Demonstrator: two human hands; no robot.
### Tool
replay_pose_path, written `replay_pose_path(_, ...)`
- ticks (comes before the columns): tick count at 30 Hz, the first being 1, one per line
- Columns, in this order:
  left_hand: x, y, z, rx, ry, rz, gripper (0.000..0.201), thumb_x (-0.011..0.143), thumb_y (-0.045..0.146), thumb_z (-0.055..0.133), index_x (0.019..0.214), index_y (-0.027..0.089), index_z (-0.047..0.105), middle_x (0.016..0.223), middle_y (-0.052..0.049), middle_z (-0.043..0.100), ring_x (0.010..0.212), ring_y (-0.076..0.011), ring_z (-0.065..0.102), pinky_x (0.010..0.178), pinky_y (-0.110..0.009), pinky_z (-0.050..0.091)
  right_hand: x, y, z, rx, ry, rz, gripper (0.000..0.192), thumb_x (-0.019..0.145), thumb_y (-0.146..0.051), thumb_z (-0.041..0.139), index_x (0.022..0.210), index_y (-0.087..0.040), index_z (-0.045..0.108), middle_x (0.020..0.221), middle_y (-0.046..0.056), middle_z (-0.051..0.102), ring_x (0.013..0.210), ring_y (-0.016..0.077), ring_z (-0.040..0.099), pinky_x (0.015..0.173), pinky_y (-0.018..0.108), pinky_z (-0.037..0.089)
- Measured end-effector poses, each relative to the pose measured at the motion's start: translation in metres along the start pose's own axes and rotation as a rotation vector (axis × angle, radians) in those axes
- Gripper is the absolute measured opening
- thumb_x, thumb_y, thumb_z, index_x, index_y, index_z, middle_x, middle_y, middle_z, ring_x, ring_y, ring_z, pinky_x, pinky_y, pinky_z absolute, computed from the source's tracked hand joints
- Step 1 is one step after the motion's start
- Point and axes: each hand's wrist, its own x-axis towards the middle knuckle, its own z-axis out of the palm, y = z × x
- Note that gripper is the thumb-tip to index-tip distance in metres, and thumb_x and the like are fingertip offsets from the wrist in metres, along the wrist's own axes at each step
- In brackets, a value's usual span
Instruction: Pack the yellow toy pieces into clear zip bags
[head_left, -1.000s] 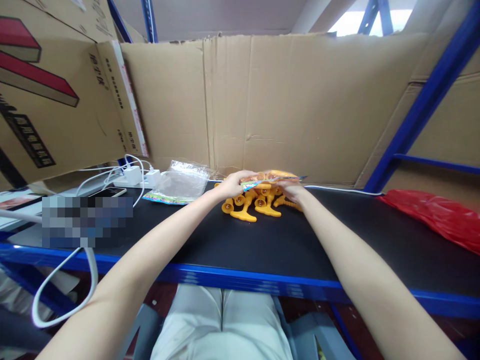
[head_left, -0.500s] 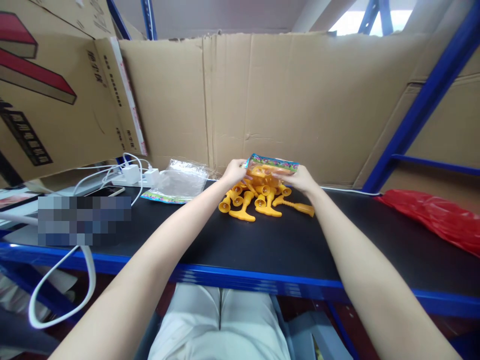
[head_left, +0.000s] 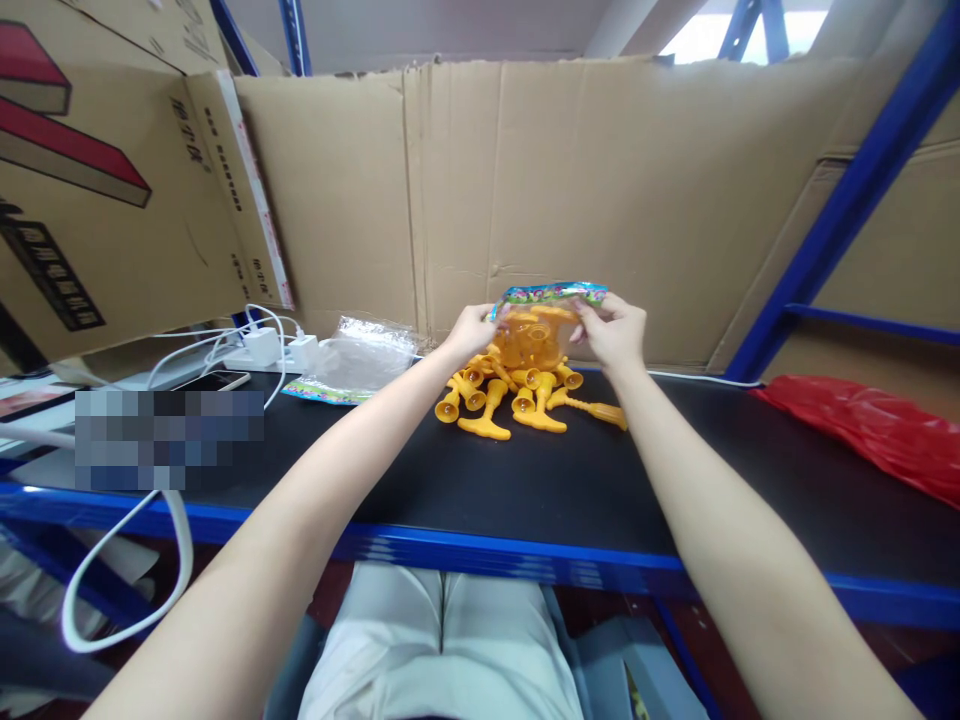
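Black shelf top [head_left: 480, 480] walled in by cardboard [head_left: 600, 200].

Left hand [head_left: 469, 330] and right hand [head_left: 615, 330] each pinch a top corner of a clear bag [head_left: 536, 335] of orange toys, raised over the loose orange toys [head_left: 517, 400] (contents hard to make out). Left of the bag: empty bags [head_left: 360, 365], chargers [head_left: 274, 350]; far right, red plastic [head_left: 870, 430].
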Motion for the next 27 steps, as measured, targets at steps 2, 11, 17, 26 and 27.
replay_pose_path(2, -0.002, 0.005, -0.001, -0.009, 0.009, 0.007, 0.041, 0.083, 0.045, 0.048, 0.102, 0.012, 0.063, 0.096, -0.009, 0.065, 0.082, -0.0159, 0.064, 0.061, -0.018, 0.046, -0.001, -0.005, 0.004, 0.082, 0.005, 0.008, 0.033, 0.068, -0.05, 0.062, 0.075, -0.018, 0.067, 0.08, 0.004, 0.061, 0.055, 0.0137, 0.061, 0.047, 0.027, 0.05)
replay_pose_path(11, -0.008, 0.019, -0.017, -0.019, 0.032, -0.035, 0.045, 0.083, 0.048, 0.046, 0.111, 0.015, 0.058, 0.105, -0.01, 0.062, 0.065, -0.0129, 0.065, 0.05, -0.017, 0.044, -0.011, -0.028, 0.014, 0.106, 0.019, -0.002, 0.031, 0.072, -0.047, 0.059, 0.082, -0.019, 0.066, 0.077, 0.003, 0.063, 0.07, 0.0199, 0.066, 0.051, 0.029, 0.055)
replay_pose_path(17, -0.012, 0.03, -0.027, 0.0, 0.081, 0.041, 0.045, 0.083, 0.049, 0.045, 0.107, 0.014, 0.06, 0.104, -0.012, 0.063, 0.07, -0.0147, 0.066, 0.06, -0.021, 0.048, -0.012, -0.042, 0.017, 0.076, 0.06, -0.106, 0.031, 0.073, -0.048, 0.058, 0.086, -0.022, 0.066, 0.085, 0.002, 0.063, 0.075, 0.0182, 0.065, 0.062, 0.031, 0.057)
replay_pose_path(26, -0.02, 0.047, -0.037, 0.029, 0.122, 0.108, 0.04, 0.084, 0.044, 0.046, 0.101, 0.012, 0.063, 0.102, -0.012, 0.064, 0.075, -0.016, 0.066, 0.062, -0.023, 0.05, -0.014, -0.053, 0.017, 0.013, 0.033, -0.182, 0.033, 0.078, -0.049, 0.051, 0.095, -0.024, 0.064, 0.09, 0.004, 0.062, 0.089, 0.0206, 0.062, 0.074, 0.036, 0.055)
replay_pose_path(27, -0.02, 0.049, -0.038, 0.029, 0.132, 0.122, 0.04, 0.083, 0.044, 0.047, 0.1, 0.012, 0.063, 0.101, -0.012, 0.064, 0.076, -0.0161, 0.065, 0.062, -0.023, 0.05, -0.015, -0.054, 0.017, 0.012, 0.015, -0.178, 0.034, 0.079, -0.049, 0.051, 0.096, -0.024, 0.064, 0.091, 0.004, 0.062, 0.092, 0.0215, 0.061, 0.075, 0.038, 0.054)
